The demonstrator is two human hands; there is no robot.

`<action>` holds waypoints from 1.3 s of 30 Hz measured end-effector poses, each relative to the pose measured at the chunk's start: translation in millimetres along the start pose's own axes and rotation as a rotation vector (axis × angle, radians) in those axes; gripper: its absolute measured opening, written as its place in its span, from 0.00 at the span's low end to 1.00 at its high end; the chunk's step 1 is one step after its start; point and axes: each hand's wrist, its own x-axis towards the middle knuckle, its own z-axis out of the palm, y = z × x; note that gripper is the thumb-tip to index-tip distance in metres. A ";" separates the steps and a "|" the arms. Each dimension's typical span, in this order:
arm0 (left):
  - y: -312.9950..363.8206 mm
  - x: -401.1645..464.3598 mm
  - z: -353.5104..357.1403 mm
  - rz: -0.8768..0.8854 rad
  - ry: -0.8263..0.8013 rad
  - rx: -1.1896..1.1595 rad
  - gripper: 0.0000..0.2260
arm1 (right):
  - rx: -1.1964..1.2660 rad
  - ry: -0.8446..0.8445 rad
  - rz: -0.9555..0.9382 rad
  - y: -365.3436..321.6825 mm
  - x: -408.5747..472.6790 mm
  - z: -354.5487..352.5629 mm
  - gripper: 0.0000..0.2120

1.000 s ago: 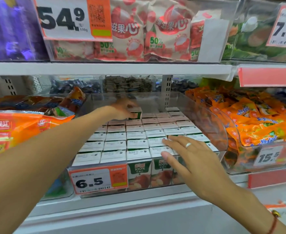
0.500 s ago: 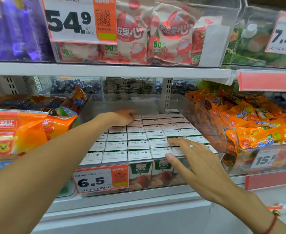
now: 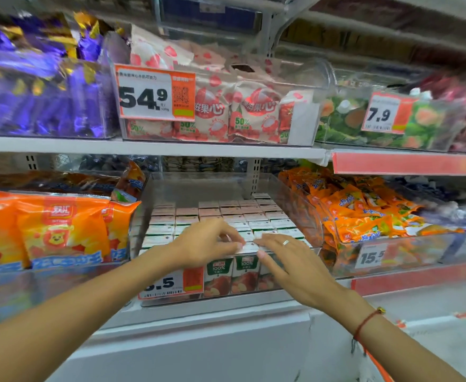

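Smeared by motion blur across much of the view, worst toward the edges. Covered in part by the left forearm: the price tag (image 3: 176,283) on the front of the clear bin (image 3: 295,199), with only "5.5" left readable. Hidden beneath both hands: the tops of several front-row juice cartons (image 3: 253,217), packed in rows inside that bin on the middle shelf (image 3: 198,318). Cut off at the lower edge: both forearms. Held the left hand (image 3: 207,244) over the front row, fingers (image 3: 226,238) curled down onto a carton top. Could not be told through the blur whether pinched or merely touched. Laid the right hand (image 3: 289,260) just beside it, flat and lightly spread, fingertips resting on the neighbouring cartons, with a ring (image 3: 286,242) on one finger and a red cord (image 3: 364,323) at the wrist.
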 end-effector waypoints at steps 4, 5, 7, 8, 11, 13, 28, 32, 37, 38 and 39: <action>-1.6 5.4 -11.0 -0.020 -0.089 -0.038 0.10 | -0.058 0.055 0.033 5.3 -16.8 -2.2 0.19; -1.3 9.1 -14.1 -0.016 -0.127 -0.018 0.11 | -0.059 0.071 0.041 6.7 -20.8 -2.1 0.18; 1.3 17.3 -20.0 -0.007 -0.199 0.043 0.12 | -0.065 0.085 0.040 8.2 -26.5 -0.9 0.18; 2.6 22.0 -22.4 -0.001 -0.222 0.081 0.13 | -0.067 0.090 0.038 8.3 -27.7 -0.1 0.18; 8.1 33.7 -26.9 0.014 -0.268 0.247 0.15 | -0.065 0.119 0.043 7.4 -26.9 3.0 0.18; 11.0 39.5 -26.9 0.018 -0.302 0.332 0.14 | -0.081 0.132 0.038 7.7 -25.7 5.3 0.17; 12.4 39.1 -38.6 0.001 -0.381 0.327 0.08 | -0.075 0.101 0.029 8.1 -28.9 6.4 0.23; 8.2 32.5 -31.0 0.041 -0.276 0.221 0.11 | -0.075 0.106 0.019 8.2 -28.7 5.7 0.23; 4.6 30.8 -25.6 0.047 -0.319 0.158 0.14 | -0.044 0.109 -0.016 14.2 -30.3 3.1 0.23; 4.7 32.3 -25.9 0.053 -0.324 0.189 0.15 | -0.040 0.118 -0.019 16.2 -31.9 3.3 0.23; 5.8 34.2 -26.6 0.063 -0.330 0.240 0.15 | -0.043 0.125 -0.018 17.9 -33.5 3.8 0.23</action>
